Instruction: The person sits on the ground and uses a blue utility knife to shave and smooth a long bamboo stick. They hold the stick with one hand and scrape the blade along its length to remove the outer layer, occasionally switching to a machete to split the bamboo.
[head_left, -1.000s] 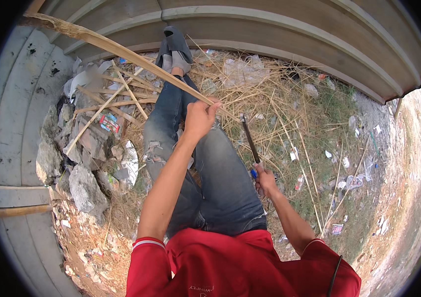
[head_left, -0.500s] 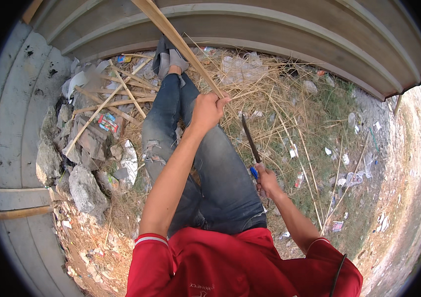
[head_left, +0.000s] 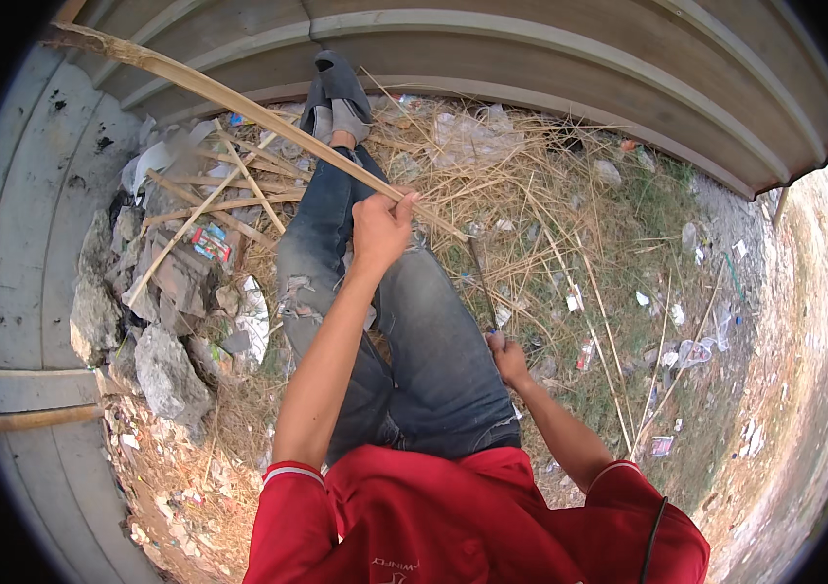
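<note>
My left hand [head_left: 382, 230] is closed around a long split bamboo strip [head_left: 239, 105] near its lower end. The strip slants from the far left, across my shins, to a point just right of my knees. In my right hand [head_left: 508, 360], beside my right thigh, is the handle of a long knife [head_left: 480, 277]. Its dark blade points away from me and shows thin, nearly edge-on. The blade's tip is close to the strip's near end; whether they touch I cannot tell.
My outstretched legs [head_left: 433, 321] lie between the hands. Several bamboo strips [head_left: 224, 202] lean by broken rocks [head_left: 173, 375] on the left. Thin shavings [head_left: 502, 165] and litter cover the ground. A corrugated metal wall [head_left: 531, 49] stands ahead, and a grey panel [head_left: 25, 243] at left.
The bamboo strip has swung its far end to the left, and my left hand has moved slightly left and nearer. The knife has turned edge-on, with my right hand shifted a little left.
</note>
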Available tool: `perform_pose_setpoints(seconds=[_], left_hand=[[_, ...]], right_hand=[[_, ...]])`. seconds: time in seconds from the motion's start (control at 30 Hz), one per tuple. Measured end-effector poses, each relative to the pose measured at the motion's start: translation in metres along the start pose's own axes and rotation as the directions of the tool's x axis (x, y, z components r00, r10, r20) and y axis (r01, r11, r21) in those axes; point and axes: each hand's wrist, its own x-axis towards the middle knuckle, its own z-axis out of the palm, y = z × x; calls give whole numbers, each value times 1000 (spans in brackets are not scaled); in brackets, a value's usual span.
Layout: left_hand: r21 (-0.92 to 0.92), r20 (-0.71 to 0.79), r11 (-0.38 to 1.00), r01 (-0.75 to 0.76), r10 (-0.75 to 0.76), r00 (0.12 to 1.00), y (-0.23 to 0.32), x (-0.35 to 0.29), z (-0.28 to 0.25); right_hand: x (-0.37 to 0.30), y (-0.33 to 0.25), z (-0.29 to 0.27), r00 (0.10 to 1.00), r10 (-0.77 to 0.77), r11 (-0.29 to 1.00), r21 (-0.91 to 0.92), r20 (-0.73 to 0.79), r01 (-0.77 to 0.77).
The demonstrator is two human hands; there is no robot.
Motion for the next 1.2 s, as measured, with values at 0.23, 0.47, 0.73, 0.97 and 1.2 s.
perform_pose_setpoints(seconds=[0.23, 0.47, 0.73, 0.97, 1.2], left_hand=[[-366, -114, 928, 72, -122, 986, 20, -29, -87], [-474, -255, 876, 85, -229, 940, 17, -67, -146], [-685, -340, 725, 79, -414, 845, 4, -108, -162], [-883, -290, 463, 72, -660, 693, -12, -148, -126], [-917, -97, 311, 249, -780, 618, -10, -185, -105]], right_hand=[[-14, -26, -30, 975, 216, 953, 205, 59, -224], [-29, 4, -29, 897, 0, 978, 188, -442, 92], [7, -48, -62, 641, -321, 924, -379, -697, 50], [20, -237, -53, 909, -411, 578, 753, -64, 314], [5, -308, -35, 757, -629, 541, 798, 176, 265]])
